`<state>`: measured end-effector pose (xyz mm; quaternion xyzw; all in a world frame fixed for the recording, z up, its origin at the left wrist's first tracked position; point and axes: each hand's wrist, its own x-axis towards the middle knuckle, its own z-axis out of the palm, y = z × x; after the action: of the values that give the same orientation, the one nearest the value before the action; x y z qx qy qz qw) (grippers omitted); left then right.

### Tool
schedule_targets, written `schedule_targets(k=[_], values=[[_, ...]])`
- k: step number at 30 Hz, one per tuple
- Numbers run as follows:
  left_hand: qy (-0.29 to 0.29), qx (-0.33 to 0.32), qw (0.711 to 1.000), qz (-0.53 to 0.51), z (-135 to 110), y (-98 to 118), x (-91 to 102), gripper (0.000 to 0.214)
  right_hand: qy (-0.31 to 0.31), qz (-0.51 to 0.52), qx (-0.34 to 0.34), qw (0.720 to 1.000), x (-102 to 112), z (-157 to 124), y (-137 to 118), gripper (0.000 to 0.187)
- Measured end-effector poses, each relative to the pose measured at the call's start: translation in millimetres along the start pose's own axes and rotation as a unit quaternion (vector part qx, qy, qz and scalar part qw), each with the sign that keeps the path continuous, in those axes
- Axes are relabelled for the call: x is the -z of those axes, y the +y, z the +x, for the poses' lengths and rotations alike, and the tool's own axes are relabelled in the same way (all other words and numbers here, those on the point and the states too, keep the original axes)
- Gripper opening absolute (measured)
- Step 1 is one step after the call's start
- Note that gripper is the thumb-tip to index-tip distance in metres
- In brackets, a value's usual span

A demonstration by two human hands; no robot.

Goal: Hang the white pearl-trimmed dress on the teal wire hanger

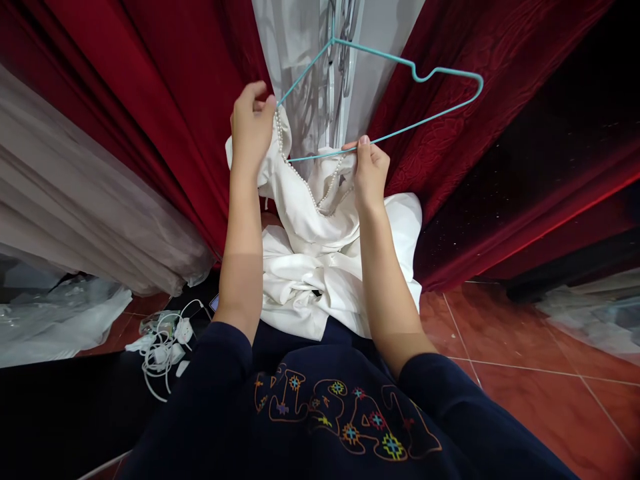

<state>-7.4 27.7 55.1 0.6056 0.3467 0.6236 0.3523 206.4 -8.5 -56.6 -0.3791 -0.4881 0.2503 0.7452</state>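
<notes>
Both hands pinched shut: left hand on the white garment at the hanger's end, right hand on hanger bar and neckline.

Left fingers closed on the garment's shoulder edge, right where the left end of the teal wire hanger meets the cloth. Right thumb and fingers closed on the hanger's lower bar together with the pearl-trimmed neckline. Hanger rises up and to the right of both grips, hook overhead. Garment body hangs below the hands, bunched over the lap. Red curtains behind on either side; tangled white cables on the floor, well below the left hand.
</notes>
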Motion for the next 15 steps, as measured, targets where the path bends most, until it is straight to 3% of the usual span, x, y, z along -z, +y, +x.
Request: schedule_targets(k=[1, 3, 5, 8, 10, 13, 15], values=[[-0.002, -0.032, 0.998, 0.047, -8.2, -3.7, 1.3, 0.018, -0.001, -0.003, 0.004, 1.0, 1.2, 1.0, 0.3, 0.078], [0.02, -0.083, 0.982, 0.167, -21.2, -8.4, 4.4, 0.036, -0.005, -0.013, 0.008, 1.0, 3.9, 2.4, 0.3, 0.078], [0.042, -0.066, 0.977, 0.199, -27.5, -10.3, 8.1, 0.053, -0.01, -0.023, 0.008, 1.0, 6.0, 2.8, -0.2, 0.077], [0.072, -0.049, 0.979, 0.182, -31.7, -7.8, 12.3, 0.051, -0.015, -0.023, 0.008, 1.0, 5.8, 1.2, -0.9, 0.075], [0.117, -0.09, 0.979, 0.144, -39.9, -3.8, 10.5, 0.034, -0.013, -0.014, 0.012, 1.0, 3.3, -0.6, -1.0, 0.077], [0.219, -0.182, 0.955, 0.079, -66.6, -3.9, -3.8, 0.023, -0.003, 0.001, 0.018, 1.0, -1.7, -2.7, -0.1, 0.078], [0.209, -0.141, 0.967, 0.028, -88.5, -13.4, -20.3, 0.022, 0.002, 0.004, 0.018, 1.0, -3.8, -3.2, 0.9, 0.076]])
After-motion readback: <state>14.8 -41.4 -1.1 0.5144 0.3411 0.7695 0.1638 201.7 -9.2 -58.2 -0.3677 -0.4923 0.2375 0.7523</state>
